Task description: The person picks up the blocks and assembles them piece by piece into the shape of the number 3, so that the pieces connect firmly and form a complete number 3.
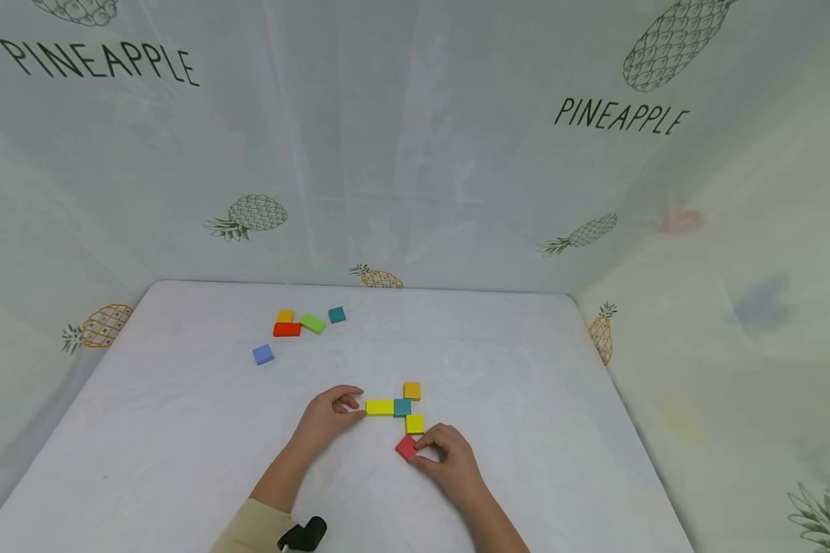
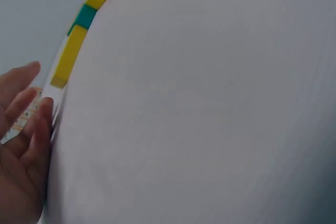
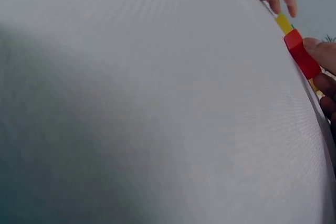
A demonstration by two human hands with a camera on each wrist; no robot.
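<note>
Thumb and fingers of my right hand pinch a red block, which lies turned at an angle by the near corner of a small yellow block. Beyond that yellow piece is a teal block, with an orange block at its far right corner. A longer yellow block joins the teal one on the left. My left hand lies beside the long block's left end, fingers loosely bent; the left wrist view shows a small gap between the fingertips and that block.
At the far left of the white table lie a blue block, a red block touching an orange one, a light green block and a teal block. A pineapple-print curtain stands behind the table.
</note>
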